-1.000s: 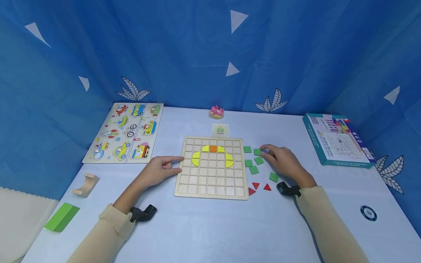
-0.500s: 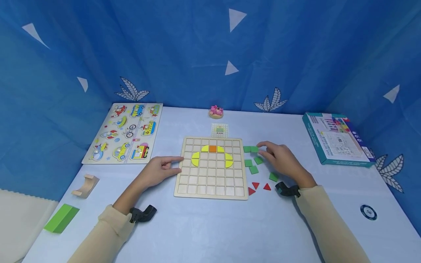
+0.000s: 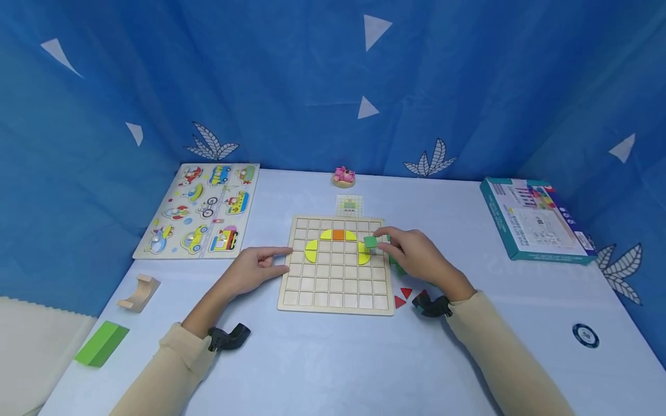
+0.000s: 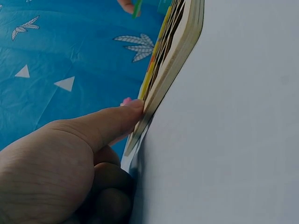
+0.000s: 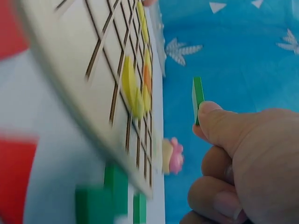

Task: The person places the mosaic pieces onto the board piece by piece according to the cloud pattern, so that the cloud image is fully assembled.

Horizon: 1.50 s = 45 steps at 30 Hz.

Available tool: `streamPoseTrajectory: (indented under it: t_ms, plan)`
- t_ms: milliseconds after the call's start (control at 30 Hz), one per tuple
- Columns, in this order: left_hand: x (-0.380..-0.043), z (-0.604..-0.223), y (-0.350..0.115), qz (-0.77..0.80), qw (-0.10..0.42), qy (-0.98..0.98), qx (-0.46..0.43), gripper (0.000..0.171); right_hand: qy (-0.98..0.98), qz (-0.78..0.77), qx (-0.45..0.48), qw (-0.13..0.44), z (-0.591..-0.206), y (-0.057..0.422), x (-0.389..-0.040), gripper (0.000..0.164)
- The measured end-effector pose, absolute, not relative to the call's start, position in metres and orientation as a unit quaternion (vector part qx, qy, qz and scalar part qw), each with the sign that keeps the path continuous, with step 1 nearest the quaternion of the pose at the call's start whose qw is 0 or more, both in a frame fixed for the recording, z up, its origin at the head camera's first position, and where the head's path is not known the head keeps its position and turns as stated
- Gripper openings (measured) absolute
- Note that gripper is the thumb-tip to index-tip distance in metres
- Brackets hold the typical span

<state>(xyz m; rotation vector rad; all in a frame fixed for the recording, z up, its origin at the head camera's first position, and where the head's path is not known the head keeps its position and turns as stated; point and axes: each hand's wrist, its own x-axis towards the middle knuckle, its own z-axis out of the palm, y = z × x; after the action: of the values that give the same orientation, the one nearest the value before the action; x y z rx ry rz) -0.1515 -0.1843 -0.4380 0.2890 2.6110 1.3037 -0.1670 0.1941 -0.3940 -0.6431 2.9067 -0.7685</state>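
Observation:
My right hand [image 3: 418,254] pinches a green square tile [image 3: 370,241] between thumb and index finger, holding it above the right part of the wooden grid board [image 3: 335,286]. In the right wrist view the tile [image 5: 198,100] stands edge-on, raised off the board. My left hand [image 3: 254,270] touches the board's left edge with thumb and index finger extended and spread apart. On the board, yellow curved pieces [image 3: 311,252] and one orange square [image 3: 338,234] form an arch. Other green tiles [image 3: 392,259] are partly hidden behind my right hand. Red triangles [image 3: 400,301] lie by the board's right edge.
A grid pattern card [image 3: 349,205] and a pink figurine [image 3: 343,175] are beyond the board. A vehicle puzzle [image 3: 200,211] lies back left; a wooden arch [image 3: 139,293] and green block [image 3: 102,344] sit at left. A box [image 3: 538,222] and round chip [image 3: 585,335] are at right.
My right hand has slid a green tile leftward toward another at the table, then lifted it and carried it left over the board. The left hand stays at the board's edge.

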Motion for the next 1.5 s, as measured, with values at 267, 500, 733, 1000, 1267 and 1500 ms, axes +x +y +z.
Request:
streamPoseTrajectory:
  t_ms: [267, 500, 733, 1000, 1267, 1500]
  plan:
    - [-0.151, -0.440, -0.184, 0.447, 0.105, 0.883, 0.101, 0.043, 0.946, -0.256, -0.197, 0.018, -0.393, 0.155, -0.171, 0.032]
    - [-0.152, -0.439, -0.184, 0.443, 0.101, 0.885, 0.102, 0.042, 0.943, -0.273, -0.190, -0.002, -0.400, 0.125, -0.172, 0.030]
    - [-0.152, -0.441, -0.185, 0.449, 0.109, 0.881, 0.103, 0.042, 0.944, -0.270, -0.188, -0.004, -0.411, 0.105, -0.172, 0.031]
    - [-0.152, -0.440, -0.185, 0.450, 0.109, 0.880, 0.105, 0.043, 0.954, -0.235, -0.184, -0.005, -0.419, 0.095, -0.171, 0.035]
    - [-0.151, -0.440, -0.185, 0.451, 0.111, 0.879, 0.107, 0.042, 0.950, -0.221, -0.217, -0.033, -0.421, 0.093, -0.173, 0.029]
    - [-0.151, -0.439, -0.185, 0.450, 0.108, 0.880, 0.106, 0.042, 0.948, -0.227, -0.221, -0.043, -0.422, 0.091, -0.173, 0.027]
